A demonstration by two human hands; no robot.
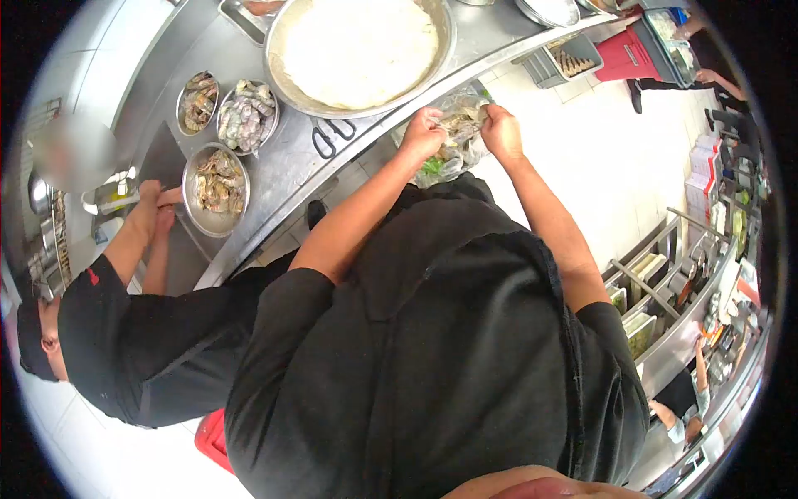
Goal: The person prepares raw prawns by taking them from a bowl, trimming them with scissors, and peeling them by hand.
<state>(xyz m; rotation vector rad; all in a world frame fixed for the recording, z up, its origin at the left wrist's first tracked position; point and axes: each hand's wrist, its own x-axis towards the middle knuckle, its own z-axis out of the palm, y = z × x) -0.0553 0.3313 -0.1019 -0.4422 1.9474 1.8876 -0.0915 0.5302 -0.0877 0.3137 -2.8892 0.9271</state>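
Observation:
In front of my waist is a clear plastic bag (465, 158) with green leaves and brownish scraps showing in it. My left hand (424, 135) is closed on the plastic at its left side. At the right side my right hand (501, 131) grips it too, knuckles up. Between the two hands the film is bunched, and I cannot make out whether a small piece is held with it. On the steel counter (291, 179) to the left lie black-handled scissors (332, 137), partly hidden. A large round pan (362, 54) of pale white contents stands beyond.
Bowls of shrimp (247, 116), shell-like pieces (220, 183) and more shrimp (198, 101) stand on the counter's left. A co-worker (166, 341) works close by at a sink (174, 237). Right are a grey crate (569, 62), a red bin (625, 56) and a rack (665, 274).

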